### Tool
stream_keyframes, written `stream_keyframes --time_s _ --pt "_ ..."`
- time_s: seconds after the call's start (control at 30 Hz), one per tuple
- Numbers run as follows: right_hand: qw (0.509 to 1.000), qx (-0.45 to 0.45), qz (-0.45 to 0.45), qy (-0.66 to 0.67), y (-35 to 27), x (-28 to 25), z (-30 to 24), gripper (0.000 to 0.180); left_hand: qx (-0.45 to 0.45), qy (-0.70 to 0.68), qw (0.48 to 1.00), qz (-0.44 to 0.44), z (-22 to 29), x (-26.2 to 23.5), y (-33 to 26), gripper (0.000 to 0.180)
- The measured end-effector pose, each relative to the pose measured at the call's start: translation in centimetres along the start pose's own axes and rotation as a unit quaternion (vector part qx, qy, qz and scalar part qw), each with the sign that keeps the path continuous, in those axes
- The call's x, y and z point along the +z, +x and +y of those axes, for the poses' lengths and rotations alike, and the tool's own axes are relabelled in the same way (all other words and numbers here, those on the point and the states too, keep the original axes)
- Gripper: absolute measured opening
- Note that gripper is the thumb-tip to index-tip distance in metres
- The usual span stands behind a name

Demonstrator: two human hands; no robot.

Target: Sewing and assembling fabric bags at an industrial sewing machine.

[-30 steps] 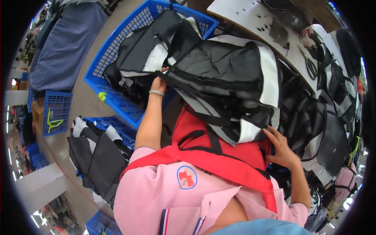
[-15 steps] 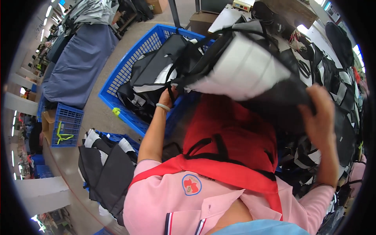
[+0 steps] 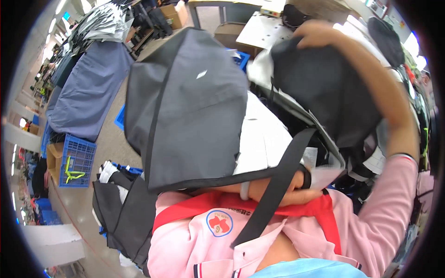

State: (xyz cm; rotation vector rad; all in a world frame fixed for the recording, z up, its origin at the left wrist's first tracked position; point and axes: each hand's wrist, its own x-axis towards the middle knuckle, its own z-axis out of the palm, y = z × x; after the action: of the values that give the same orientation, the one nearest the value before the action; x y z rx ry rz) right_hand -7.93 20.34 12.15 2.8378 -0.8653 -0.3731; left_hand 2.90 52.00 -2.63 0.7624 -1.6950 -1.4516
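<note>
Right hand (image 3: 320, 34) | on matte fabric (image 3: 324, 88) | left hand (image 3: 299, 190) | behind flat strap (image 3: 275, 187)

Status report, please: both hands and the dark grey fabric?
Left hand at lower edge of dark grey fabric. Right hand, blurred, atop black fabric. Black strap partly covers left hand.

That wide camera sits on the worker's head, facing down and forward, close above the pink shirt (image 3: 185, 245).

Textile workshop — blue crate (image 3: 83, 155), heaped fabric (image 3: 132, 204)
</note>
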Motion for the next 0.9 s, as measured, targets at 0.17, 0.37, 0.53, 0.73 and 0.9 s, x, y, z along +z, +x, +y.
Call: stream_keyframes --time_s 0.17,0.37,0.53,0.73,0.9 --pt "0.969 -0.071 -0.119 0.205 5.3 22.4 -4.9 0.042 -0.052 -0.197 0.971 0.128 0.2 -1.9 4.6 0.03" --pt "0.971 -0.018 0.155 0.182 3.6 28.5 -1.6 0.027 -0.104 -0.368 0.887 0.26 -5.5 -7.8 7.3 0.035" --pt "0.915 -0.051 0.345 0.202 0.1 19.1 -1.4 0.015 -0.115 -0.371 0.879 0.276 -5.2 -7.1 8.7 0.034" --pt "0.866 -0.041 0.28 0.413 -5.4 10.4 -8.8 0.021 -0.085 -0.322 0.901 0.278 -6.6 -6.8 8.9 0.036" --pt "0.935 -0.091 0.119 0.322 -5.3 10.1 -11.6 0.048 -0.035 0.082 0.98 0.18 -8.1 -5.5 6.6 0.024"
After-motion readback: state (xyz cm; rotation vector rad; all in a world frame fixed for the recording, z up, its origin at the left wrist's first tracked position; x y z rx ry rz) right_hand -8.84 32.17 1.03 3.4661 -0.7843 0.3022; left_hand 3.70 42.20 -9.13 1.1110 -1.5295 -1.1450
